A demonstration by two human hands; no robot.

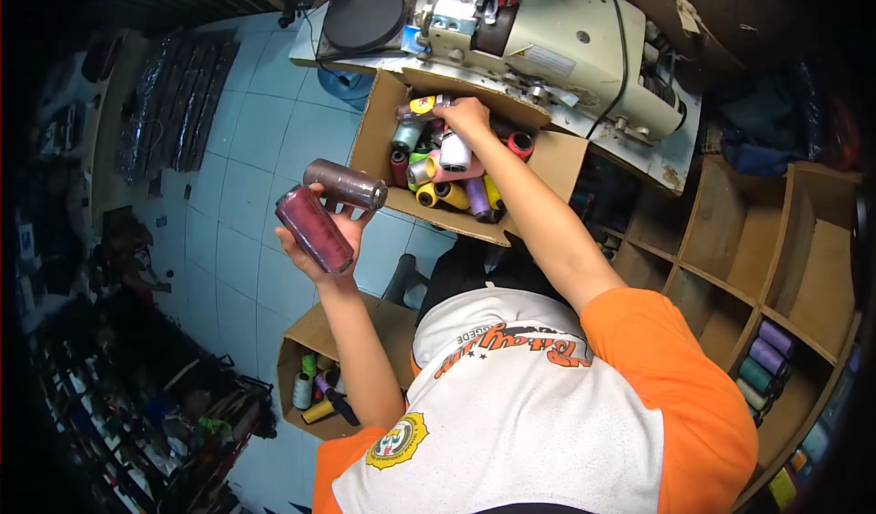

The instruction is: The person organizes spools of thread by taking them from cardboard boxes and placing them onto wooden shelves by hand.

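Observation:
My left hand [350, 229] is closed around two thread spools, a maroon spool [315, 229] and a brown spool [345, 184], held in the air left of an open cardboard box [370, 135]. Reaching into that box, my right hand [468, 117] grips a dark thread spool with a yellow label [422, 106] near the box's far left corner. Beneath it lie several spools of mixed colours, among them a white spool [454, 154], a purple spool [477, 197], a yellow spool [447, 195] and a red spool [520, 145]. My right fingertips are partly hidden.
A sewing machine [566, 49] stands on a table behind the box. Lower left, a second cardboard box [374, 327] holds several spools. Wooden shelves [730, 240] at the right carry purple and green spools [766, 359]. Tiled floor [237, 213] shows at the left.

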